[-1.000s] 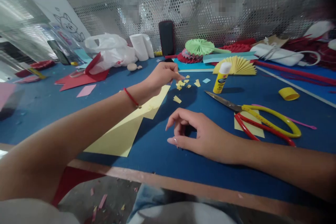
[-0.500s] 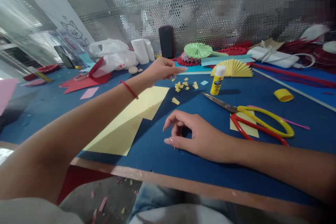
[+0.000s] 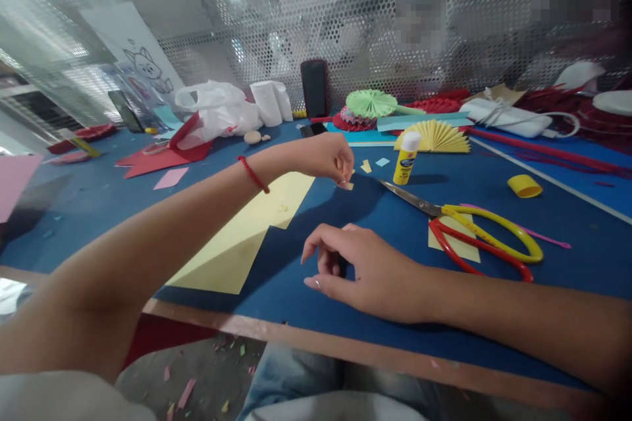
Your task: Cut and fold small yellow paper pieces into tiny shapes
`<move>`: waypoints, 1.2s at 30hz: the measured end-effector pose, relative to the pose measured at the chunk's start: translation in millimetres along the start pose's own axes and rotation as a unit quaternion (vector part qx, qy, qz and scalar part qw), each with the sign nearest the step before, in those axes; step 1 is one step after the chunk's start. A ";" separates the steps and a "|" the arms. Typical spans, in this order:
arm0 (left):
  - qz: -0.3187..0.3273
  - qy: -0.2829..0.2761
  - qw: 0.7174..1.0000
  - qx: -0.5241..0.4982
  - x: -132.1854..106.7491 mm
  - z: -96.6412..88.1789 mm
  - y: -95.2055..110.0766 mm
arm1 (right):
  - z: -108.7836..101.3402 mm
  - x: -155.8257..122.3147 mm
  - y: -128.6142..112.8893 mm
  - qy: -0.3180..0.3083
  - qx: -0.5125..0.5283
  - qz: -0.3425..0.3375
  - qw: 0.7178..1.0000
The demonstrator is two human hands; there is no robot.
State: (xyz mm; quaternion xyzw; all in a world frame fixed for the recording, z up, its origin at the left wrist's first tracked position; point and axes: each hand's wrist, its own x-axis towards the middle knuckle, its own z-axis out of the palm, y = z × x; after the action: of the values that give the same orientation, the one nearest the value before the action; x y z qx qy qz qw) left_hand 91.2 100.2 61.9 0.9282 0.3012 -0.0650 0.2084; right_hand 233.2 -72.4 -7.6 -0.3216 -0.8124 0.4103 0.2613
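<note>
My left hand (image 3: pixel 330 159) is over the table beyond the yellow paper, thumb and fingers pinched together. At its fingertips shows a small yellow paper scrap (image 3: pixel 348 187). The hand hides most of the scrap pile behind it. Nearer to me, my right hand (image 3: pixel 368 270) rests on its side with loosely curled fingers. Its thumb and index finger are apart, with nothing seen between them. A yellow paper sheet (image 3: pixel 222 263) lies left of it. Scissors (image 3: pixel 439 210) with red and yellow handles lie to the right, partly over a small yellow paper (image 3: pixel 451 243).
An uncapped glue stick (image 3: pixel 405 158) stands upright behind the scissors, its yellow cap (image 3: pixel 525 186) farther right. Folded paper fans (image 3: pixel 434 137), a phone (image 3: pixel 315 89) and a white plastic bag (image 3: pixel 217 108) line the back by a perforated metal screen (image 3: pixel 276 13).
My left hand has come down and toward me, its fingers now pinched at a yellow scrap. The scrap lying alone before the pile no longer shows there. My right hand stays put.
</note>
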 end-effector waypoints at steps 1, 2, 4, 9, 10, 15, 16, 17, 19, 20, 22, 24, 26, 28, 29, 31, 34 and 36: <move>0.000 0.006 1.000 0.004 6.5 -2.0 2.4 | -0.1 0.2 0.2 0.000 -0.002 0.000 1.000; 0.000 0.013 1.000 0.006 13.3 -3.7 4.8 | -0.3 0.4 0.4 -0.001 -0.002 -0.001 1.000; -0.001 0.030 1.000 0.007 26.8 -5.2 9.5 | -0.6 0.6 0.7 -0.001 0.000 0.000 1.000; -0.017 0.056 0.998 0.004 49.4 -1.2 16.6 | -0.7 0.3 0.3 -0.002 0.003 0.001 1.000; -0.020 0.058 0.998 0.002 51.6 -0.3 16.8 | -0.7 0.2 0.4 -0.001 0.003 0.001 1.000; -0.019 0.081 0.996 -0.012 53.4 -0.2 15.2 | -1.2 0.4 2.4 -0.003 0.005 0.005 1.000; -0.016 0.090 0.996 -0.019 50.7 -1.8 15.2 | -1.3 0.4 2.7 -0.004 0.007 0.006 1.000; -0.012 0.100 0.994 -0.028 46.3 -4.1 15.4 | -1.3 0.2 2.7 -0.005 0.008 0.007 1.000; 0.000 0.126 0.990 -0.056 30.8 -11.0 15.7 | -1.1 -0.5 1.9 -0.006 0.011 0.010 1.000; 0.006 0.137 0.988 -0.073 19.7 -15.2 15.3 | -0.9 -1.0 1.2 -0.006 0.012 0.011 1.000; 0.013 0.145 0.983 -0.109 -8.0 -23.3 12.2 | -0.1 -1.9 -0.2 -0.002 0.011 0.015 1.000; 0.000 0.124 0.983 -0.135 -38.7 -27.6 5.2 | 1.0 -2.5 -1.1 0.002 0.008 0.017 1.000; -0.026 0.094 0.984 -0.152 -67.1 -25.1 -5.2 | 1.9 -2.4 -1.5 0.004 0.005 0.018 1.000; -0.054 0.077 0.981 -0.169 -89.5 -15.6 -17.1 | 2.5 -2.1 -1.6 0.003 0.005 0.019 1.000; -0.067 0.074 0.980 -0.175 -98.0 -9.0 -22.8 | 2.5 -2.0 -1.6 0.002 0.005 0.020 1.000; -0.087 0.080 0.975 -0.186 -110.2 5.7 -33.0 | 2.3 -1.8 -1.9 0.002 0.004 0.022 1.000; -0.105 0.102 0.970 -0.195 -119.5 25.3 -44.4 | 1.6 -1.6 -2.2 0.003 0.002 0.022 1.000; -0.110 0.112 0.969 -0.192 -122.1 34.5 -50.1 | 1.5 -1.3 -2.0 0.004 0.002 0.023 1.000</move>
State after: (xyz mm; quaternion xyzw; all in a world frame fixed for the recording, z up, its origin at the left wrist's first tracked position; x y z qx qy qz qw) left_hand -37.0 57.2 43.3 0.8334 0.4296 0.0757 0.3394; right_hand 232.4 -75.1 -7.0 -0.3410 -0.8032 0.4162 0.2558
